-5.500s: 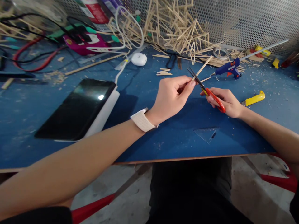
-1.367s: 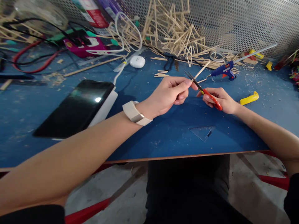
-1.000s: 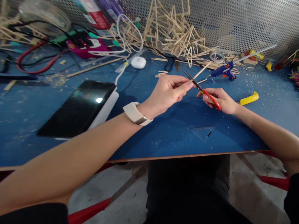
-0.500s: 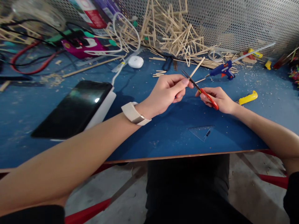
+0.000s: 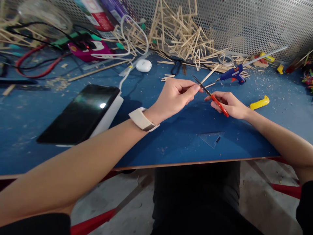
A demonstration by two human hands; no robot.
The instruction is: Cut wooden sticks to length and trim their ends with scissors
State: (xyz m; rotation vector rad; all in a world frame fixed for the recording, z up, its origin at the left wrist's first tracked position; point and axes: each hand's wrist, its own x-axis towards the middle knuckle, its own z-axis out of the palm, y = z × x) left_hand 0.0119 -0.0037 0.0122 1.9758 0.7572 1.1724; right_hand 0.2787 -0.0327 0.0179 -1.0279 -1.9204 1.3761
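Between the thumb and fingers of my left hand is a thin wooden stick, its far end pointing up and to the right. My right hand grips a pair of scissors by the red handles. The dark blades cross the stick right at my left fingertips; whether they are fully closed on it I cannot tell. Behind my right hand lies a blue glue gun with a clear glue stick in it. A yellow-handled cutter rests beside my right wrist, and a clear set square lies nearer the table's edge.
A tablet lies on the blue table at left. Behind it are a white earbud case, cables and a magenta power strip. Tangled wooden sticks lean against the perforated metal screen. Short stick pieces lie past my left hand.
My left hand and the stick have shifted slightly right, and the stick tilts a little lower. The scissors stay across it, with my right hand almost still.
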